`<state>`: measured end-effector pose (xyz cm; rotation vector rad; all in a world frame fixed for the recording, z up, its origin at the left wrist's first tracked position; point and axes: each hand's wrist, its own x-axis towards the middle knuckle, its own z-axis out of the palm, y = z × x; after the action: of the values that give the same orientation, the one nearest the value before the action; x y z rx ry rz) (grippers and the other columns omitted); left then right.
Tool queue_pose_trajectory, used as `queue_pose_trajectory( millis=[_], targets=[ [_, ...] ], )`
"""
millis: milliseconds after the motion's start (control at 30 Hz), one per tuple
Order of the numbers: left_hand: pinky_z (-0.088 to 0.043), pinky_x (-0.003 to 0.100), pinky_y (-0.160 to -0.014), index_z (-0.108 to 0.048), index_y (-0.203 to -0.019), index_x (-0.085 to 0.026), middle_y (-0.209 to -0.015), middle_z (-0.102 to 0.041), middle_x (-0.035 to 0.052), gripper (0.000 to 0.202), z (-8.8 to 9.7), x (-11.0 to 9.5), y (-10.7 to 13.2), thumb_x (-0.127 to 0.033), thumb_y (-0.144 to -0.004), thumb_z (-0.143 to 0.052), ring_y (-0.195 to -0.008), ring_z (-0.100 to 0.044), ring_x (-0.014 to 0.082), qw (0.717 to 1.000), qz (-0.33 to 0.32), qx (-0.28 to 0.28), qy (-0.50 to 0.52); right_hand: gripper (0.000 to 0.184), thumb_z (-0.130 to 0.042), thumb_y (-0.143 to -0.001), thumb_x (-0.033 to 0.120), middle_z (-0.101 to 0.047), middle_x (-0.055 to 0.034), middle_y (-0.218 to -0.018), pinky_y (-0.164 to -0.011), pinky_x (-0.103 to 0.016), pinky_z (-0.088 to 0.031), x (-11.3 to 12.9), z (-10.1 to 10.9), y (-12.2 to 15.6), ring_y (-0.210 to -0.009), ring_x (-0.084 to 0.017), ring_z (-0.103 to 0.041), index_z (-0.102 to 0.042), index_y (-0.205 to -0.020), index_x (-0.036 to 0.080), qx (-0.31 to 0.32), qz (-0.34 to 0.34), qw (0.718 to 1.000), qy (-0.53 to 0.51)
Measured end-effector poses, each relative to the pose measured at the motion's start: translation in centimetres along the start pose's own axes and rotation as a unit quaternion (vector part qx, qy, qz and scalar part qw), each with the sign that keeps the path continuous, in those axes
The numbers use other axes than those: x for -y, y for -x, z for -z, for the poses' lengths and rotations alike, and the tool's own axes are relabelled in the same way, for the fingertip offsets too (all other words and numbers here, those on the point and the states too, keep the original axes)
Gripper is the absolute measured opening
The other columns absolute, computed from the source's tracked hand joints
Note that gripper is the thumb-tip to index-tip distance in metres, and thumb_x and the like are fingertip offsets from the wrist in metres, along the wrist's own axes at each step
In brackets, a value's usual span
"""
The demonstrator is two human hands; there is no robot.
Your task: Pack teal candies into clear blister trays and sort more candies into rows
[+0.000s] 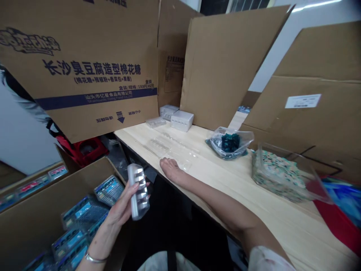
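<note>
left hand (121, 207) grips a clear plastic tray (138, 192) above a carton (36, 229) of blue packs (84, 214) — right hand (171, 169), grip open, rests on a clear blister tray (172, 150) on the worktop (254, 218)

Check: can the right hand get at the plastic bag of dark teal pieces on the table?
Probably yes. The right hand rests on the clear plastic trays on the wooden table, and the plastic bag of dark teal pieces lies farther along that top, with nothing visibly standing between them.

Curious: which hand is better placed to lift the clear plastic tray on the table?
Probably the right hand: it rests on that clear plastic tray; the left hand grips a second tray above a cardboard box.
</note>
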<state>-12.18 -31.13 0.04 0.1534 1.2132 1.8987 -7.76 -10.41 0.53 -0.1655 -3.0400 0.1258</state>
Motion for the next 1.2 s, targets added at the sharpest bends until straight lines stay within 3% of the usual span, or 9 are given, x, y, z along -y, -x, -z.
queue_pose_trajectory(
  millis=[100,167,267,367,600,867,1067,1200],
  targets=[
    [-0.051,0.035,-0.08,-0.041,-0.129,-0.027,-0.113,-0.059,0.0081,0.059,-1.0,0.3,-0.1,-0.028,-0.075,-0.064,-0.102,-0.057,0.0218,1.0,0.005,0.024,-0.009,0.019,-0.041,-0.089,0.021,-0.06,-0.0122,-0.1,-0.076,-0.032,-0.044,-0.2,1.5,0.5,-0.09,-0.021,-0.057,-0.056,-0.097,0.013,-0.052,-0.039,0.995,-0.071],
    [-0.049,0.035,-0.08,-0.037,-0.132,-0.029,-0.111,-0.059,0.0077,0.064,-1.9,0.5,-0.2,-0.029,-0.075,-0.064,-0.102,-0.057,0.0211,0.999,0.004,0.046,-0.026,0.019,-0.044,-0.089,0.029,-0.063,-0.0078,-0.092,-0.073,-0.029,-0.045,0.2,2.9,1.5,-0.083,-0.017,-0.059,-0.058,-0.09,0.016,-0.088,-0.047,0.975,-0.198],
    [-0.046,0.034,-0.082,-0.03,-0.135,-0.033,-0.114,-0.055,0.0063,0.071,-3.3,0.9,-0.7,-0.027,-0.073,-0.066,-0.101,-0.054,0.0189,0.995,-0.025,0.081,-0.055,0.022,-0.049,-0.085,0.037,-0.061,-0.0005,-0.068,-0.062,-0.025,-0.047,1.3,4.9,3.6,-0.063,-0.012,-0.059,-0.057,-0.086,0.016,-0.047,-0.036,0.886,-0.459],
    [-0.043,0.032,-0.083,-0.026,-0.138,-0.03,-0.114,-0.053,0.0068,0.078,-4.5,1.5,-1.2,-0.025,-0.072,-0.067,-0.098,-0.053,0.0167,0.989,-0.069,0.111,-0.074,0.025,-0.057,-0.08,0.04,-0.059,0.0015,-0.063,-0.056,-0.024,-0.047,2.4,5.9,5.4,-0.055,-0.01,-0.057,-0.057,-0.084,0.015,0.006,-0.04,0.798,-0.602],
    [-0.042,0.03,-0.08,-0.021,-0.14,-0.028,-0.104,-0.054,0.0063,0.082,-5.9,2.2,-1.2,-0.026,-0.072,-0.067,-0.09,-0.053,0.0154,0.984,-0.077,0.14,-0.074,0.022,-0.062,-0.076,0.036,-0.061,0.0012,-0.067,-0.059,-0.025,-0.048,2.6,6.1,6.8,-0.056,-0.01,-0.058,-0.059,-0.079,0.014,-0.011,-0.054,0.725,-0.687],
    [-0.043,0.029,-0.078,-0.031,-0.136,-0.032,-0.106,-0.055,0.0047,0.074,-6.1,2.4,-0.8,-0.026,-0.072,-0.068,-0.087,-0.054,0.0136,0.986,-0.056,0.144,-0.055,0.022,-0.064,-0.074,0.035,-0.062,0.0005,-0.07,-0.059,-0.023,-0.047,2.6,6.2,7.4,-0.059,-0.009,-0.057,-0.059,-0.077,0.013,-0.014,-0.043,0.69,-0.722],
    [-0.047,0.033,-0.074,-0.045,-0.124,-0.031,-0.095,-0.056,0.0027,0.054,-6.1,2.3,-0.7,-0.032,-0.074,-0.064,-0.081,-0.055,0.0139,0.989,-0.01,0.142,-0.03,0.023,-0.065,-0.073,0.035,-0.062,0.0,-0.065,-0.058,-0.024,-0.048,2.4,6.1,7.3,-0.057,-0.01,-0.058,-0.058,-0.073,0.013,-0.027,-0.056,0.681,-0.729],
    [-0.046,0.031,-0.078,-0.039,-0.13,-0.033,-0.104,-0.056,0.0035,0.066,-6.3,2.2,-0.8,-0.026,-0.071,-0.068,-0.087,-0.055,0.0145,0.99,-0.038,0.131,-0.047,0.024,-0.064,-0.075,0.036,-0.063,-0.0013,-0.071,-0.058,-0.025,-0.048,2.4,6.3,7.3,-0.057,-0.009,-0.058,-0.058,-0.075,0.013,-0.024,-0.056,0.683,-0.728]
  ],
)
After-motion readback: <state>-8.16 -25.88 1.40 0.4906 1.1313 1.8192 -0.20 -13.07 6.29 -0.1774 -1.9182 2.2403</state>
